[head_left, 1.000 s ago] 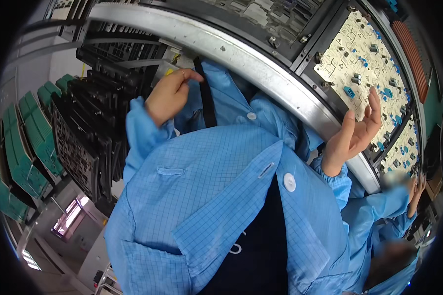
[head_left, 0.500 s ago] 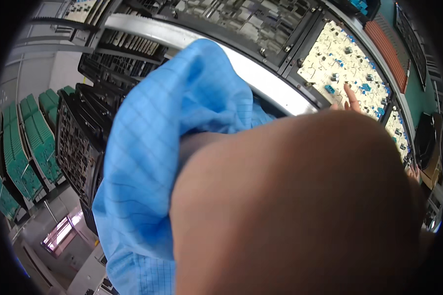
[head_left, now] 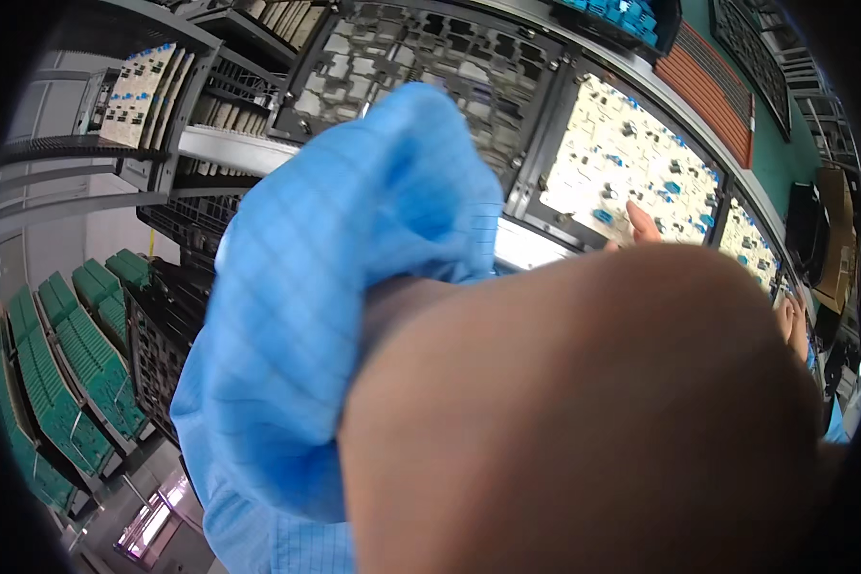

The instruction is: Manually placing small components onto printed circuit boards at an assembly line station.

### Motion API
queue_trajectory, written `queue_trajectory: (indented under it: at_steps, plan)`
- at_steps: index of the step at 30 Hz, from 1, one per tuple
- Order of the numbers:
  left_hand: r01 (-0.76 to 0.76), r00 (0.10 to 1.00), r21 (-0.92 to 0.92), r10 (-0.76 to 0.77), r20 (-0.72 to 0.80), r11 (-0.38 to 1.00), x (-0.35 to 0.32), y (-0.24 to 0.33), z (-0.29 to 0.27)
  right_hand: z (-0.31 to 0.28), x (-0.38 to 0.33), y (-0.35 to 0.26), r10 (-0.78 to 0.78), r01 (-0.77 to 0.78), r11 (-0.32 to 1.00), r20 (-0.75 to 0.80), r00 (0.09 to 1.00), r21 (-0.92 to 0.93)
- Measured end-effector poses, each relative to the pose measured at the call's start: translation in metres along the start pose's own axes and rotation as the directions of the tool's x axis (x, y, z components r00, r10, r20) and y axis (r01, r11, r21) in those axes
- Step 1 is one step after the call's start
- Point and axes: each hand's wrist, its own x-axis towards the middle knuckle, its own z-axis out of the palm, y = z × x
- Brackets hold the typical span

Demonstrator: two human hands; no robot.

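I can't tell whether the blurred left hand (head_left: 584, 411) or mostly hidden right hand (head_left: 645, 229) grips anything; just beyond the right fingertips (head_left: 637, 212) lies a pale circuit board (head_left: 603, 143).

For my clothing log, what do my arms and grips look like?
The left sleeve is light blue with a thin dark grid, loose and bunched. The left grip is a bare, blurred hand. Of the right grip, only a little shows, ungloved; its sleeve is hidden.
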Motion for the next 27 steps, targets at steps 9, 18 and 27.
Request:
queue_trajectory:
  at_steps: [9,18,27]
  plan:
    - [-0.083,0.995,0.522,0.045,0.084,0.849,0.003,-0.069,-0.049,-0.001,-0.016,0.005,0.256,-0.237,0.961,-0.132,0.958,0.146]
    - [0.281,-0.044,0.870,-0.911,-0.409,-0.405,-0.094,-0.217,-0.278,0.006,0.043,-0.022,0.031,-0.031,0.998,0.018,0.999,0.049]
    - [0.437,0.183,0.517,-0.490,-0.852,-0.736,-0.236,-0.301,-0.304,0.014,0.065,-0.035,-0.053,0.046,0.998,0.169,0.984,0.047]
